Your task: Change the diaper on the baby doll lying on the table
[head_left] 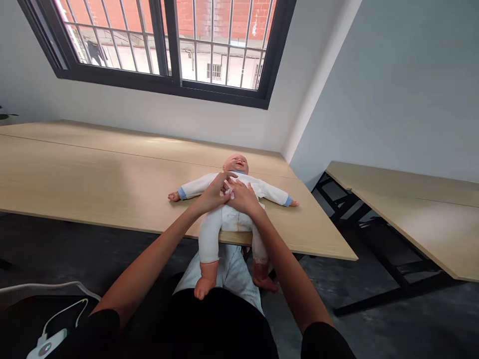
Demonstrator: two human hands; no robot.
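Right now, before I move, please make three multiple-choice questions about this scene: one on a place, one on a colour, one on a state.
1. Where are the left hand and right hand?
A) On the front of the baby doll
B) On the window bars
C) Under the table

2. What colour are the doll's cuffs?
A) Red
B) Green
C) Blue

3. How does the doll lie on the table?
A) Face down
B) On its back
C) On its side

1: A, both hands rest on its white suit.
2: C, blue bands show at both wrists.
3: B, its face points up.
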